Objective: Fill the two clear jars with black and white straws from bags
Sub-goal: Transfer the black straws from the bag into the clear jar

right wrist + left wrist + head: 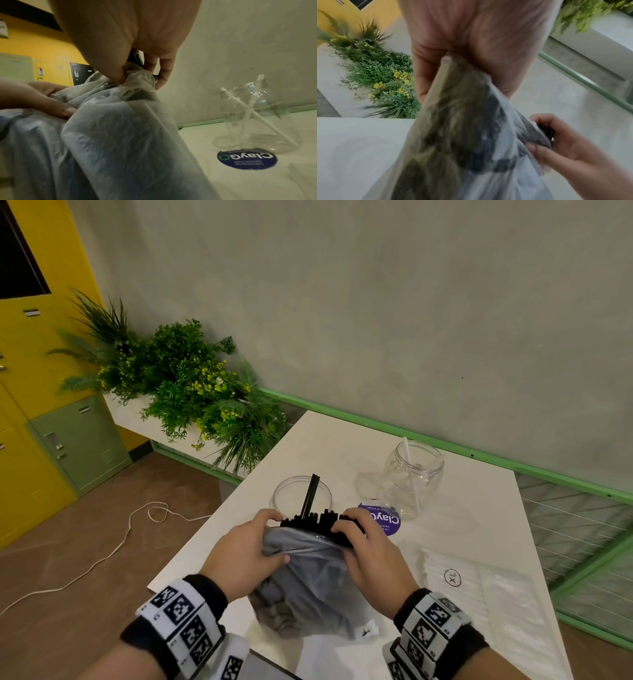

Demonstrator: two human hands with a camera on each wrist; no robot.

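A grey translucent bag (310,580) of black straws (315,520) stands on the white table (462,529), the straw ends poking out of its mouth. My left hand (255,542) grips the bag's left rim, thumb on the plastic (453,108). My right hand (363,546) pinches the right rim and some straws (137,59). Just behind the bag stands a clear jar (291,496) with a few black straws (310,494) in it. A second clear jar (414,474) at the back right holds one white straw (257,116).
A flat bag of white straws (479,587) marked XL lies on the table's right side. A round purple sticker (385,520) lies on the table between the jars. Plants (191,388) fill a planter beyond the table's left corner. A white cable (102,553) runs across the floor.
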